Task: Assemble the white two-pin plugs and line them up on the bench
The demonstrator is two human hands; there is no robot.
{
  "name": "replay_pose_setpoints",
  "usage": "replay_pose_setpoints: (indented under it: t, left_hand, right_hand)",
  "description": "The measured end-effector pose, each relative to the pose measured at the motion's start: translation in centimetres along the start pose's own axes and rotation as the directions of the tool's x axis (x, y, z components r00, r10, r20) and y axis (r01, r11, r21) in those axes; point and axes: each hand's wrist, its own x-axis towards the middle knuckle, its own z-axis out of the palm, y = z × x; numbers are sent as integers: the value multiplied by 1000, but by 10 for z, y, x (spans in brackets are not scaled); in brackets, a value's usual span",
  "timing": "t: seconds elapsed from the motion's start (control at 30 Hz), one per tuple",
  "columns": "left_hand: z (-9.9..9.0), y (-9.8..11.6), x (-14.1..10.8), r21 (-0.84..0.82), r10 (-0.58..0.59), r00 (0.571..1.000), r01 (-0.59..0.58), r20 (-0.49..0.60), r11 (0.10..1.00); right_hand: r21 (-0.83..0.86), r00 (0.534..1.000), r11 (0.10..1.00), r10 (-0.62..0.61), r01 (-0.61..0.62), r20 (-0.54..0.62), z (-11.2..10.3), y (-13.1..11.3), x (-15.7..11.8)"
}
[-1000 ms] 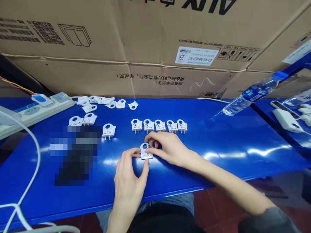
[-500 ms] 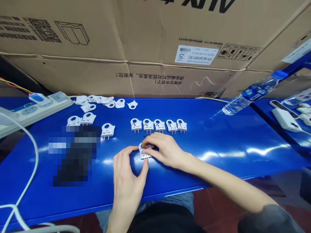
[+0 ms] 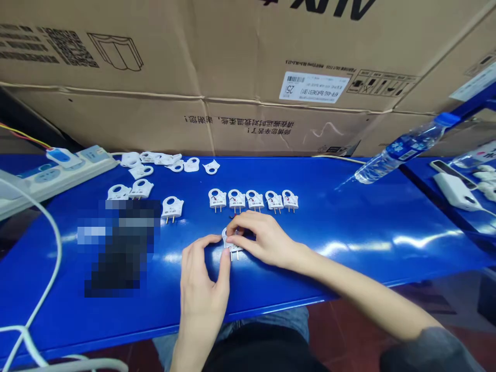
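Observation:
A white two-pin plug (image 3: 233, 247) with a round ring opening lies on the blue tabletop between my hands, its metal pins pointing towards me. My left hand (image 3: 205, 274) steadies it from the left, index fingertip at its ring edge and thumb at its lower left corner. From the right, my right hand (image 3: 263, 238) pinches over its upper face, and those fingers hide much of it. Just beyond, several similar open plug halves (image 3: 254, 200) stand in a row with pins towards me; small red wire bits show in some. Another pinned half (image 3: 172, 207) sits apart, left of the row.
White ring covers (image 3: 191, 165) lie loosely at the back left, near a power strip (image 3: 89, 160). A blurred dark object (image 3: 124, 253) is on the left, beside a white cable (image 3: 58, 243). A cardboard box (image 3: 232, 77) walls the back; a water bottle (image 3: 403, 150) leans at right.
My left thumb has shifted slightly up and left along the plug, uncovering both pins. My right hand keeps its pinch, almost unmoved.

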Motion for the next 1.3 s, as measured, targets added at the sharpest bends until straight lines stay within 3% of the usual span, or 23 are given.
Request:
replay_pose_setpoints:
  t: [0.33,0.53,0.73,0.97,1.3]
  left_hand:
    - [-1,0,1,133,94,988,-78,-120,988]
    - [0,2,4,160,69,989,-48,-127,986]
    - [0,0,5,214,124,986,-98,-109,972]
    - [1,-1,4,269,105,989,-75,-101,960]
    - [3,0,4,305,122,988,-87,-98,948]
  right_hand:
    - [61,999,997,47,-48,16,-5,-4,2]
    - [70,998,996,56,-57,9,-5,-3,2]
    - [61,999,997,46,-46,7,-4,-2,1]
    - [-75,999,997,18,-15,40,-3,0,0]
    - [-135,998,990,-46,51,41,-2,3,0]
